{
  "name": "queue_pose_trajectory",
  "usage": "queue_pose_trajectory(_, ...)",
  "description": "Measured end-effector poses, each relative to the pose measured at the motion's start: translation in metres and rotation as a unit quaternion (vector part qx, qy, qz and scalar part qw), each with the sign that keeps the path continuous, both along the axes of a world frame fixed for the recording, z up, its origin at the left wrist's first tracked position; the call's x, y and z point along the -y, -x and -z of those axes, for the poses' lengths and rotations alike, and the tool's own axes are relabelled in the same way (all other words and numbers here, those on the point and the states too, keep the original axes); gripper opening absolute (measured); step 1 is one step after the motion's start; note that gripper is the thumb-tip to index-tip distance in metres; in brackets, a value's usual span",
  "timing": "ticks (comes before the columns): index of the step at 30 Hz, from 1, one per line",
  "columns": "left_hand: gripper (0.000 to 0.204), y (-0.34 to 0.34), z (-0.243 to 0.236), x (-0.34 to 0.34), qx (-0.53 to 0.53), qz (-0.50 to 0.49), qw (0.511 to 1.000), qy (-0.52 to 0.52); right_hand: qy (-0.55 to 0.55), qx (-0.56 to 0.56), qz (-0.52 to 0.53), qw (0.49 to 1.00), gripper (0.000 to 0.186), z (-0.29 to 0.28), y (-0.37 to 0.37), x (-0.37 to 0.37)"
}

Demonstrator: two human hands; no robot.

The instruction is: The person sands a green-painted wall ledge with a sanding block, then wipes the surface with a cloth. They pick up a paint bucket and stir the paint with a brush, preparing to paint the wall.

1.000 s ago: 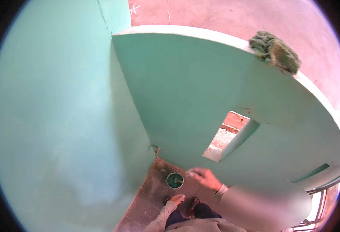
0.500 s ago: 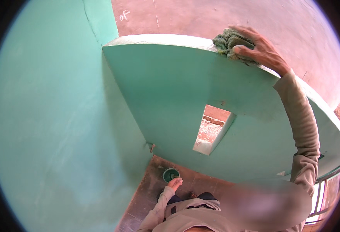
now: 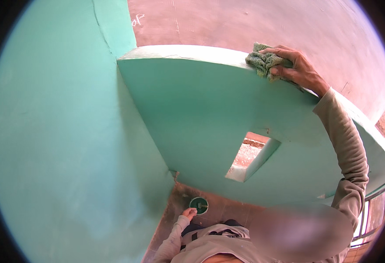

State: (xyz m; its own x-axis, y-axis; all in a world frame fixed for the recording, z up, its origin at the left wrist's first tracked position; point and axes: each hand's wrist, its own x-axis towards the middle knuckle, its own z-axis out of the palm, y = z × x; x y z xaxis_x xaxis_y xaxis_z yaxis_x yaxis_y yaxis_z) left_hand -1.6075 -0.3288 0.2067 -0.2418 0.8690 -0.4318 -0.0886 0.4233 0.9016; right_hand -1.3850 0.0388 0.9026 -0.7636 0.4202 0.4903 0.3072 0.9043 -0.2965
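Observation:
My right hand (image 3: 304, 72) is closed around a crumpled grey-green cloth (image 3: 267, 62). It presses the cloth on the whitish top (image 3: 188, 51) of a green partition wall (image 3: 192, 109), and part of the cloth hangs over the near edge. Low down on the left, my left hand (image 3: 189, 213) hangs in the air with its fingers loosely bent and nothing visible in them. In the picture it overlaps the rim of a small green bucket (image 3: 193, 200) on the floor. A brush-like tool (image 3: 202, 205) shows inside the bucket.
A tall pale-green wall (image 3: 61, 131) with a crack near its top meets the partition at the left. The partition has a slanted opening (image 3: 247, 155). Beyond it stands a pinkish wall (image 3: 245, 22). Brownish tiles (image 3: 221, 206) cover the floor, and a barred window (image 3: 372, 212) is at lower right.
My right hand and the cloth now sit slightly lower and farther right in the picture, as the whole view has shifted. My left hand has moved left relative to the bucket.

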Motion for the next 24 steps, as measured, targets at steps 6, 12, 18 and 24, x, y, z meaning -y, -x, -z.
queue_pose_trajectory(6, 0.023, 0.045, 0.004, -0.022, 0.014, -0.034, 0.999, -0.031, -0.041, 0.05, -0.015, 0.998, 0.048, -0.007, 0.07, 0.002)
queue_pose_trajectory(12, 0.025, 0.061, 0.015, -0.018, 0.035, -0.027, 0.999, -0.028, -0.05, 0.077, -0.035, 0.995, 0.049, -0.013, 0.132, 0.004)
queue_pose_trajectory(18, 0.028, 0.08, 0.04, -0.004, 0.045, -0.012, 0.999, -0.023, -0.084, 0.084, -0.069, 0.99, 0.048, -0.007, 0.197, -0.009)
queue_pose_trajectory(24, 0.028, 0.107, 0.023, -0.007, 0.024, -0.025, 0.999, -0.022, -0.092, 0.092, -0.099, 0.986, 0.048, -0.009, 0.26, -0.008)
